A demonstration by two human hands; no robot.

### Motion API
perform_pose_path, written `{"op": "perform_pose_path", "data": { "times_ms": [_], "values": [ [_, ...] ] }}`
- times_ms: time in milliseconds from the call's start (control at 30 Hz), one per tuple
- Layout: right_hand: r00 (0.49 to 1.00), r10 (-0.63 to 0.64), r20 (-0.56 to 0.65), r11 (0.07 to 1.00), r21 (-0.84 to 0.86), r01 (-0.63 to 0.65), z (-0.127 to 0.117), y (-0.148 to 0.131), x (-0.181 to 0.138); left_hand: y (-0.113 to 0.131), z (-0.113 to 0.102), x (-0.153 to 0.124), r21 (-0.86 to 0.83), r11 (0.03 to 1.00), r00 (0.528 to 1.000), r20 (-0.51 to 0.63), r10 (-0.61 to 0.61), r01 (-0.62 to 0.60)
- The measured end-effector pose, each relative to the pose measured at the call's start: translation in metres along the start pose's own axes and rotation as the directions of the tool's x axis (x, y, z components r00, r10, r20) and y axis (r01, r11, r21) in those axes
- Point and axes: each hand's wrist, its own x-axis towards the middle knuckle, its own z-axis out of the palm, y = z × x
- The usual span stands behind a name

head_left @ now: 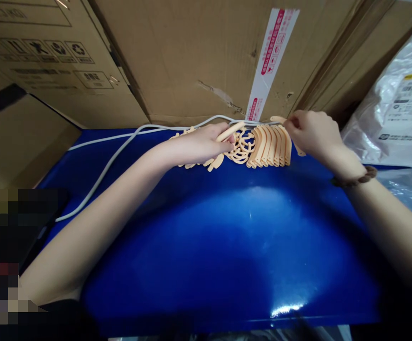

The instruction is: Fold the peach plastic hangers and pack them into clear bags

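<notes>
My left hand [206, 142] is closed around a slim beige strip [232, 130], which slants up to the right from between thumb and fingers. Below it lie more flat beige pieces [215, 164], partly hidden by the hand. Just right of it sits a heap of beige ring-shaped pieces [242, 147]. A neat row of bent beige strips [271, 147] stands close together beside the rings. At the right end of that row, my right hand [314, 135] is pinched on a beige piece [279, 119], whose tip sticks out to the left; its fingertips are mostly hidden.
Cardboard boxes [191, 57] wall off the back and left of the blue tabletop [220, 246]. White cables [108, 168] run along the back and down the left. A plastic-wrapped package [398, 104] with a label stands at the right.
</notes>
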Motion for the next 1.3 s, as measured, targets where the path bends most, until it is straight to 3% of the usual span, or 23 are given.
{"op": "perform_pose_path", "data": {
  "times_ms": [333,900,1000,1133,1167,1233,1300],
  "values": [
    [0.996,-0.066,0.067,0.996,0.056,0.063,0.025,0.018,0.009,0.001,0.004,-0.002,0.011,1.000,0.998,0.057,-0.006,0.005],
    [0.991,-0.062,0.122,0.994,0.100,0.049,0.020,0.006,0.006,-0.001,0.006,-0.002,0.011,0.999,0.999,-0.008,0.033,-0.033],
    [0.996,-0.042,0.078,0.997,0.069,0.037,0.017,0.000,0.001,-0.003,0.008,0.000,-0.056,0.998,0.998,-0.062,0.022,-0.025],
    [0.999,-0.042,-0.013,0.998,0.043,0.043,0.007,-0.018,-0.012,-0.004,0.012,0.004,-0.181,0.977,0.979,-0.190,0.081,-0.116],
    [0.997,-0.080,-0.010,0.992,0.096,0.080,0.003,-0.024,-0.017,-0.003,0.013,0.004,-0.202,0.969,0.971,-0.220,0.099,-0.144],
    [0.972,-0.231,0.051,0.908,0.369,0.197,-0.003,-0.036,-0.028,0.000,0.014,0.004,-0.222,0.954,0.944,-0.302,0.129,-0.202],
    [0.900,-0.421,0.115,0.680,0.697,0.228,-0.009,-0.048,-0.039,0.004,0.016,0.004,-0.222,0.945,0.914,-0.381,0.141,-0.239]
  ]
}}
